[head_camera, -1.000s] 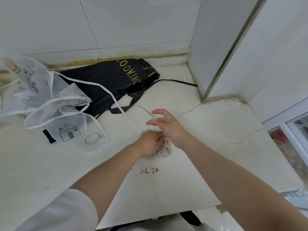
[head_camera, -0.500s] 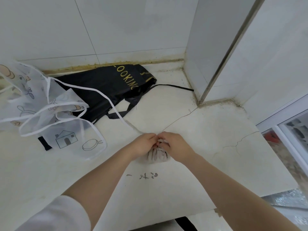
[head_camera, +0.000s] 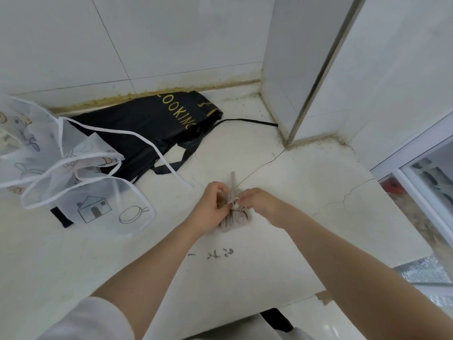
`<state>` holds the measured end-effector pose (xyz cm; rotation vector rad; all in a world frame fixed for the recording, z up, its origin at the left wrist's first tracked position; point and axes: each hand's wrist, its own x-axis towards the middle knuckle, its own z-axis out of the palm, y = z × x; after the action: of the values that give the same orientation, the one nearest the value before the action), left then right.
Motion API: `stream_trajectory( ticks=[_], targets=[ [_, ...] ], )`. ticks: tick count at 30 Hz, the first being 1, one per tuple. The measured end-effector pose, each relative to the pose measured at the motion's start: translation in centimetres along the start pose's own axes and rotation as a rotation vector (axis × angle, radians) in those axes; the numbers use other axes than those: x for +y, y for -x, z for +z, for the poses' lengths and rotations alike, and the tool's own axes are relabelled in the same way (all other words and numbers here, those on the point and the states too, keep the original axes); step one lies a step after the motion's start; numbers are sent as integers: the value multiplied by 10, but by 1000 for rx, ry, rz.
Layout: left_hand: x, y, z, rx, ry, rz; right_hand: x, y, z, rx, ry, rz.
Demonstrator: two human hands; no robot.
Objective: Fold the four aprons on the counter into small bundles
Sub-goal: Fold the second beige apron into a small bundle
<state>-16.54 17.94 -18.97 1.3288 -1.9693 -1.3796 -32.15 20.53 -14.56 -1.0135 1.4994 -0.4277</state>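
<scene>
A small greyish apron bundle (head_camera: 235, 219) lies on the white counter (head_camera: 306, 217) in the middle of the view. My left hand (head_camera: 212, 204) and my right hand (head_camera: 259, 204) meet over its top, and both pinch its pale strap (head_camera: 232, 185), which sticks up between them. A black apron (head_camera: 147, 128) with gold "COOKING" lettering lies folded against the back wall. A translucent white apron (head_camera: 73, 168) printed with a house and cartoon figures lies loose at the left, its white ties draped over the black one.
A white pillar corner (head_camera: 294, 94) stands at the back right. The counter's front edge (head_camera: 282, 303) runs under my forearms. A glass-fronted frame (head_camera: 421, 173) is at the right. Cracks and a black scribble (head_camera: 215, 253) mark the counter.
A second ago my right hand was raised and open above the bundle, drawing the strap. It came down to meet my left hand, and both now pinch the strap at the bundle's top.
</scene>
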Motion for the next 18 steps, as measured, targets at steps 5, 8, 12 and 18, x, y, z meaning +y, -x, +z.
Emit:
stream_trajectory(
  ticks=[5, 8, 12, 18],
  targets=[
    [-7, 7, 3, 9, -427, 240, 0, -3, -5, -36, -61, 9],
    [-12, 6, 6, 37, -522, 297, 2, -5, -3, -59, -63, -1],
    [-14, 8, -1, -53, -394, 97, 16, -15, -17, 143, 351, -160],
    [-22, 18, -26, -76, -254, -105, 34, -7, -33, 141, 639, -221]
  ],
)
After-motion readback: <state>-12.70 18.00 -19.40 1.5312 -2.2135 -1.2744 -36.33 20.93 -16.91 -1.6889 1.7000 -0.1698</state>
